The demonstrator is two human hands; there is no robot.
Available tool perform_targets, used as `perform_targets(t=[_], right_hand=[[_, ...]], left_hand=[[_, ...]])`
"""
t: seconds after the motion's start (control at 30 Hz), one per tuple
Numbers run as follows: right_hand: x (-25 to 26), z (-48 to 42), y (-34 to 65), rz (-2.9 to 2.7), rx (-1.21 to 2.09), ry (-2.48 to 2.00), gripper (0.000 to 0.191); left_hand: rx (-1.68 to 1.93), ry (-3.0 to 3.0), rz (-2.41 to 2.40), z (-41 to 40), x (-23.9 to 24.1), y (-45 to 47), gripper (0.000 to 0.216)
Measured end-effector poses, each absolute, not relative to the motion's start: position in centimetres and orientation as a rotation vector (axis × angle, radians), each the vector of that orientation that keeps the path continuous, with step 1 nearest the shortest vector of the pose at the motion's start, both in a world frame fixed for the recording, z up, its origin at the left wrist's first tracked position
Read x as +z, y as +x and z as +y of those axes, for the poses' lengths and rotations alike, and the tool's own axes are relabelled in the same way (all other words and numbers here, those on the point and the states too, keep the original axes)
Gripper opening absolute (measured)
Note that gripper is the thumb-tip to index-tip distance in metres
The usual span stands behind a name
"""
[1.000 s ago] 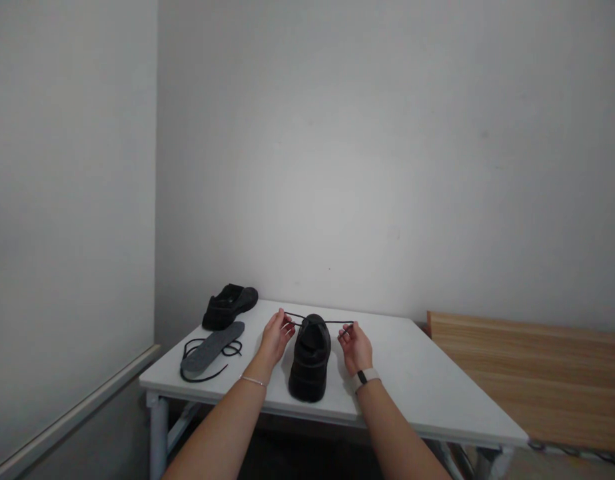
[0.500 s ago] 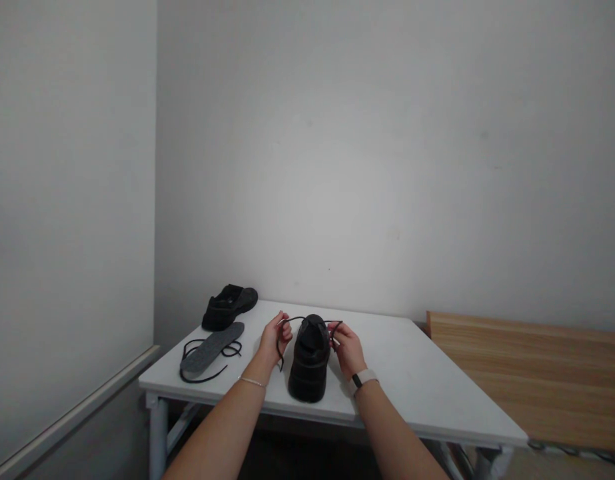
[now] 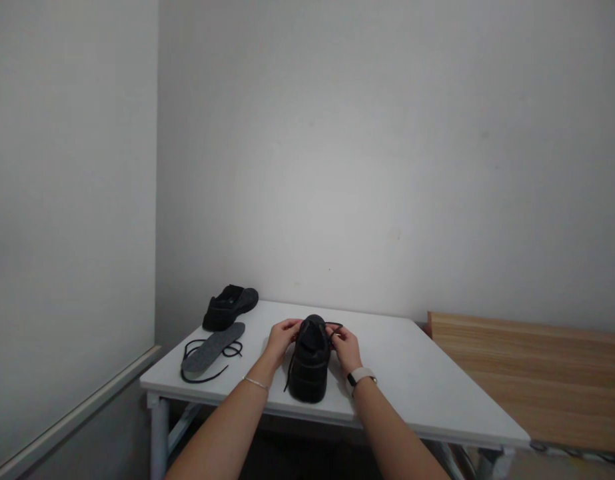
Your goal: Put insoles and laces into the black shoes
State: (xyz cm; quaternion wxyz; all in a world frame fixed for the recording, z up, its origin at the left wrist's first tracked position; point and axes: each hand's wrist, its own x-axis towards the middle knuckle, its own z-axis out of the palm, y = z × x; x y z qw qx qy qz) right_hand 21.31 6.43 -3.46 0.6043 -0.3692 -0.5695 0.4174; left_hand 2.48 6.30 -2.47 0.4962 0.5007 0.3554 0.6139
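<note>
A black shoe (image 3: pixel 308 373) stands on the white table with its heel facing me. At its left side, my left hand (image 3: pixel 281 341) is closed, fingertips pinched against the upper; a black shoelace end (image 3: pixel 288 375) hangs below them beside the shoe. My right hand (image 3: pixel 347 348) pinches the shoelace at the opposite side, and a lace loop (image 3: pixel 336 325) arches over its fingers. The shoe hides part of the fingertips of both hands.
Another black shoe (image 3: pixel 230 308) sits at the table's far left corner. In front of it, a grey insole (image 3: pixel 212 350) lies over a loose black lace (image 3: pixel 204 381). A wooden board (image 3: pixel 527 373) stands right of the white table (image 3: pixel 412 393), and walls rise behind and left.
My left hand has moved right and forward to the shoe's side, and the lace that stretched across to it is drawn in. My right hand has shifted slightly near the eyelets.
</note>
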Motion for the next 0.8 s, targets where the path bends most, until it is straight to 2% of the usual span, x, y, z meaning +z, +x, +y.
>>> perform_targets(t=[0.8], right_hand=[[-3.43,6.36,20.83,-1.331,0.733,-0.881,0.021]], left_hand=[[1.525,1.299,0.912,6.27,-2.19,2.66,0.020]])
